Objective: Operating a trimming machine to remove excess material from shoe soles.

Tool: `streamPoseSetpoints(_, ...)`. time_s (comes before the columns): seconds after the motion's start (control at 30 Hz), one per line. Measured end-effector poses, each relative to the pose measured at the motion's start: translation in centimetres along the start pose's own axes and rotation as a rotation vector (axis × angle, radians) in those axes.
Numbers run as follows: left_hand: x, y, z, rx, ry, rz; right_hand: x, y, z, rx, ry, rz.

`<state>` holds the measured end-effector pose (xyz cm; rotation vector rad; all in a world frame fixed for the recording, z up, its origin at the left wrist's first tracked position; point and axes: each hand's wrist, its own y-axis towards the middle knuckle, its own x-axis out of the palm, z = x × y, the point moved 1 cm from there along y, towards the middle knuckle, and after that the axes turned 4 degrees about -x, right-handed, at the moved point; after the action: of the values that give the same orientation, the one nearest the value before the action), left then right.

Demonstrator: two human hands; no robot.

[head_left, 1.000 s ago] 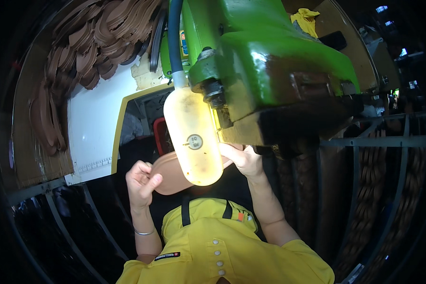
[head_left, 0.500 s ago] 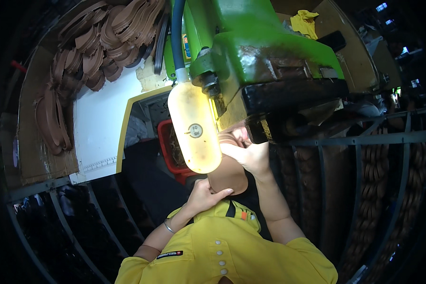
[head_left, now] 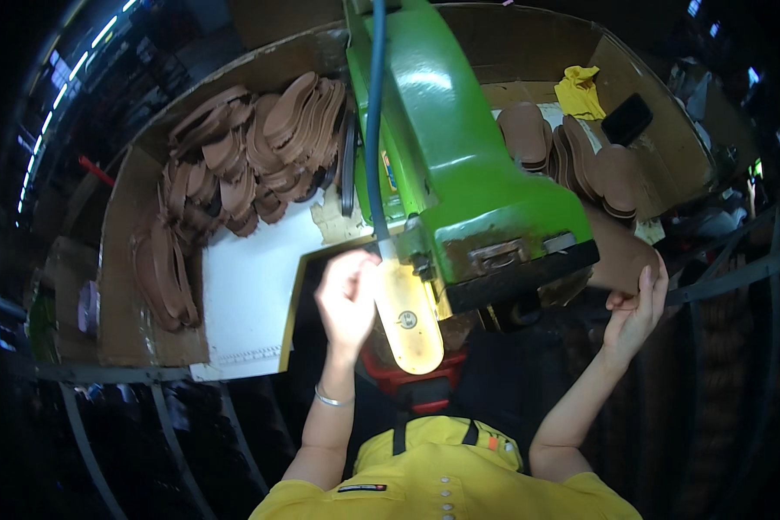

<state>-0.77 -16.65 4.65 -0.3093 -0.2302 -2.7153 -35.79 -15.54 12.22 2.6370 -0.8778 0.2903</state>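
Note:
My right hand (head_left: 637, 312) grips the near end of a brown shoe sole (head_left: 622, 253) at the right of the green machine (head_left: 485, 173). Its fingers lie along the sole's outer edge, and the sole's far end reaches toward a small stack of smooth-edged soles (head_left: 615, 173). My left hand (head_left: 346, 295) is raised beside the glowing elongated lamp (head_left: 407, 325), near its upper end. Motion blur and glare smear its fingers, though they look curled. I see nothing held in it.
Ragged-edged brown soles (head_left: 268, 147) lie heaped in a cardboard-walled bay on the left, beside a white board (head_left: 251, 269). A red bin (head_left: 429, 390) stands below the lamp. On the right are a yellow cloth (head_left: 579, 91) and a black phone-like object (head_left: 626, 120). A metal rail (head_left: 728, 277) runs below.
The sole has moved from below the machine head out to the right, in my right hand. My left hand has let go of it and risen left of the lamp. The view has shifted.

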Motion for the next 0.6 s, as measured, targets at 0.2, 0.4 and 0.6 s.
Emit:
streamPoseSetpoints(0.2,-5.2,16.8,1.8,0.439,0.733,0.393,3.7,-2.4,4.2,0.390,0.507,-0.037)
streamPoseSetpoints(0.4,-3.1,24.6,4.8,0.162,1.400,0.345,8.7,-1.1,5.3,0.372,0.745,-0.061)
streamPoseSetpoints(0.6,-4.2,26.0,4.7,0.145,1.536,0.432,19.0,1.4,8.2,0.568,0.916,-0.044)
